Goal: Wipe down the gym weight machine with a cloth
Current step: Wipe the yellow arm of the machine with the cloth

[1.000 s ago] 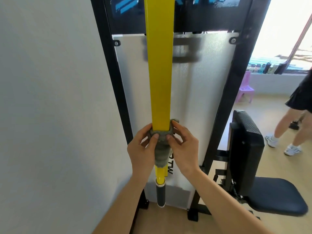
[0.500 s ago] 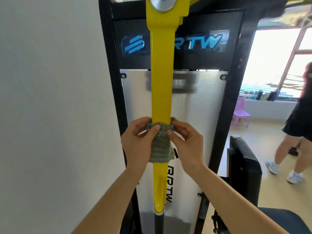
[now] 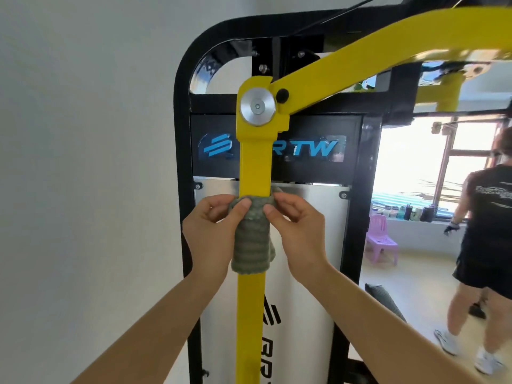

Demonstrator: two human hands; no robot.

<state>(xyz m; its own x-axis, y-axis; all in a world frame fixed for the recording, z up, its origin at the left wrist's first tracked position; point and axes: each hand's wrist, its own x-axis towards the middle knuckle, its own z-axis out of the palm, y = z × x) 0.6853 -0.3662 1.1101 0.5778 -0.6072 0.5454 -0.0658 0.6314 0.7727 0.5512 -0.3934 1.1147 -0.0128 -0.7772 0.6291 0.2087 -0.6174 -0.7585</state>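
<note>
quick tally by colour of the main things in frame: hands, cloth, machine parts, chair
Yellow: 1, the lever arm
Grey-green: 1, the cloth wrapped around that arm
Black: 1, the machine frame
Silver: 1, the pivot cap
Purple: 1, the plastic chair
Bare hands: 2, left hand and right hand, both pinching the cloth
Total: 7

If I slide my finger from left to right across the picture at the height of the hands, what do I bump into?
White wall → black frame post → left hand → green cloth on the yellow bar → right hand → purple chair → person in black.
</note>
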